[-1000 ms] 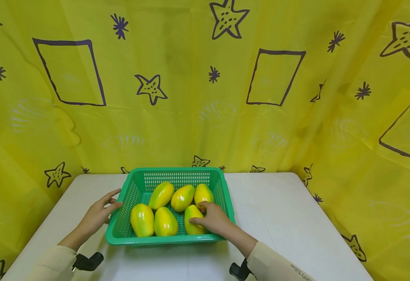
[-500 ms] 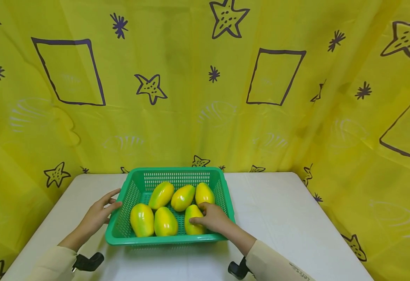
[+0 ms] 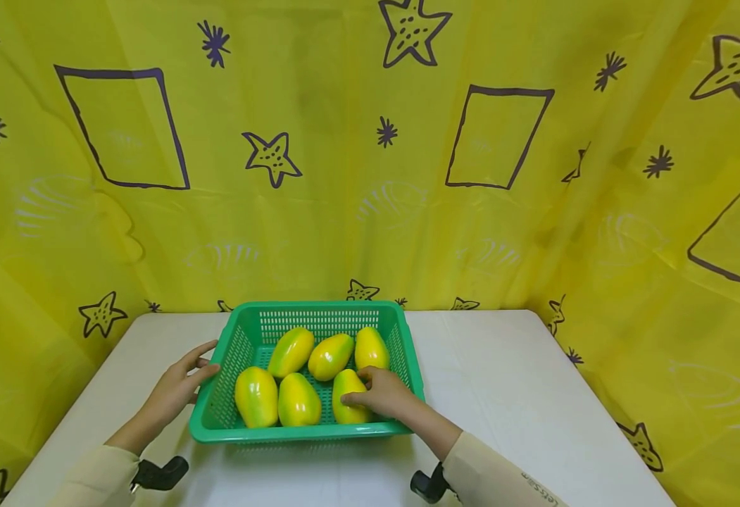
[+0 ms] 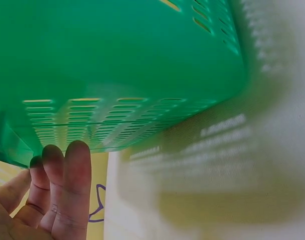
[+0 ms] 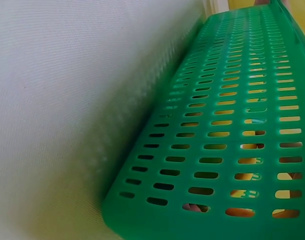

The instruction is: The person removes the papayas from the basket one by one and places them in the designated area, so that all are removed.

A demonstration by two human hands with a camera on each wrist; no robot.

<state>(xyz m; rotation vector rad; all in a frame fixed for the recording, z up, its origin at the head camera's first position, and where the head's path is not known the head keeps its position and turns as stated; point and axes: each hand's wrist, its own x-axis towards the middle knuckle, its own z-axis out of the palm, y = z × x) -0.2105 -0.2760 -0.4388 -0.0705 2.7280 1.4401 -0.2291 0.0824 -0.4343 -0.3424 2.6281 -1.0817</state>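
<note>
A green plastic basket [image 3: 306, 434] with slotted walls holds several glossy yellow-green mangoes. My left hand [image 3: 176, 387] grips its left side, thumb over the rim; in the left wrist view the fingers [image 4: 77, 175] press against the outer wall. My right hand [image 3: 390, 394] reaches over the front right corner, thumb and fingers around the front right mango [image 3: 346, 408]. Just behind the fingertips lies the back right mango [image 3: 372, 346]. Other mangoes are the left one [image 3: 257, 398], the front middle one [image 3: 300, 401] and two at the back. Basket wall [image 5: 217, 150] hides my right hand from its wrist camera.
The basket stands on a white table [image 3: 484, 394], toward its back edge. A yellow curtain [image 3: 331, 232] with star and square drawings hangs behind and on both sides. Black camera mounts [image 3: 162, 473] sit at both wrists.
The back right mango has shifted slightly backward and to the right. Both hands and the basket have stayed nearly still.
</note>
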